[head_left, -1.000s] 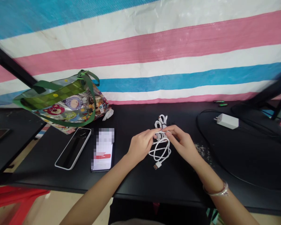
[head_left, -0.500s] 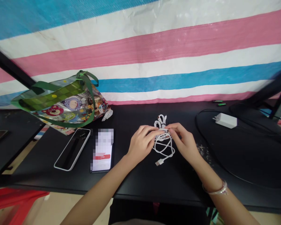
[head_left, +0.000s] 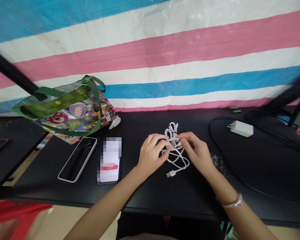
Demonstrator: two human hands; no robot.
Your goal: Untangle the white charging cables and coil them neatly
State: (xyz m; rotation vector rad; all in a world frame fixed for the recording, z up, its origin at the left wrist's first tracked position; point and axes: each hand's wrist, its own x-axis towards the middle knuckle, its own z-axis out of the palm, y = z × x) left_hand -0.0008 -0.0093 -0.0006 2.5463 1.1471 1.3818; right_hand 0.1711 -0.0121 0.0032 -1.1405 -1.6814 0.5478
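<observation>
A coiled white USB cable (head_left: pixel 176 158) lies on the black table (head_left: pixel 165 193), its plug end pointing toward me. My left hand (head_left: pixel 151 155) pinches the coil from the left with curled fingers. From the right, my right hand (head_left: pixel 198 153) grips the same bundle near its top; a silver bangle sits on that wrist. Both hands meet over the cable's upper loops.
Left of my hands lie a lit phone (head_left: pixel 109 160) and a white-cased phone (head_left: pixel 77 158). A cartoon-print tote bag (head_left: pixel 70 110) with green handles stands at the back left. A white charger (head_left: pixel 241 128) and black cords (head_left: pixel 215 140) lie at the right. A striped tarp (head_left: pixel 165 50) hangs behind.
Both hands have shifted slightly right with the cable, and the coil's loops have loosened and spread toward the lower right.
</observation>
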